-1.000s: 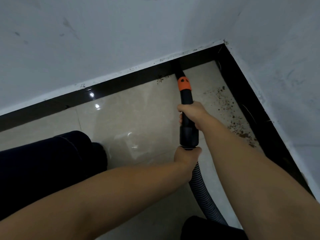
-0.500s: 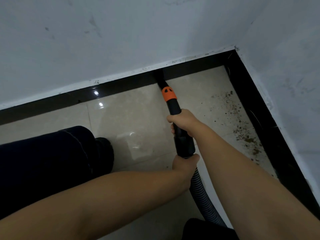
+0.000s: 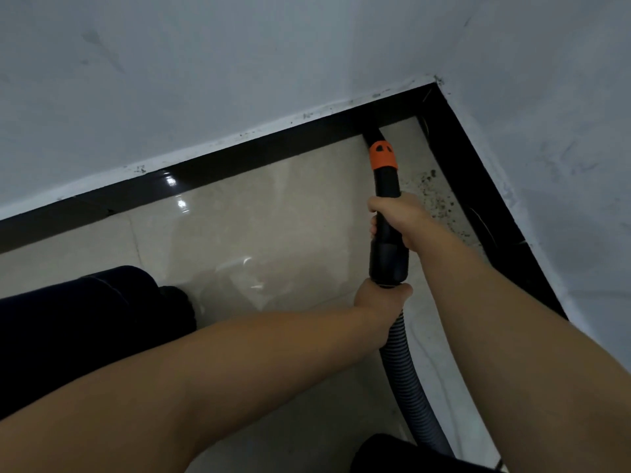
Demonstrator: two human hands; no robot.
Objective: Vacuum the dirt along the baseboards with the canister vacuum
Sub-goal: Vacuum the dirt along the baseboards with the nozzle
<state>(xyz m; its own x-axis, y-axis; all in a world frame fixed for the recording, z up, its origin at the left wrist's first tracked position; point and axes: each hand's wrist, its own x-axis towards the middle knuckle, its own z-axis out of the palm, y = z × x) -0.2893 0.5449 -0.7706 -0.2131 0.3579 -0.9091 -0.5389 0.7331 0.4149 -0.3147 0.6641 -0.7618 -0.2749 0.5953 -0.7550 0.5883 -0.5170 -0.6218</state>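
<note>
My right hand (image 3: 397, 218) wraps the black wand (image 3: 387, 189), my left hand (image 3: 380, 298) grips the ribbed hose (image 3: 404, 377), nozzle tip at the far baseboard (image 3: 239, 155), dirt (image 3: 438, 199) beside the right baseboard.

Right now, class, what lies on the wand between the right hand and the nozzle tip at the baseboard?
Head view: an orange collar rings the black wand there.

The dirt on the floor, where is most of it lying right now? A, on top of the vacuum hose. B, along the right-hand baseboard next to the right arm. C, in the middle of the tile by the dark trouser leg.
B: the brown specks of dirt are scattered on the tile beside the right-hand baseboard, just right of the right hand gripping the vacuum wand.
</note>
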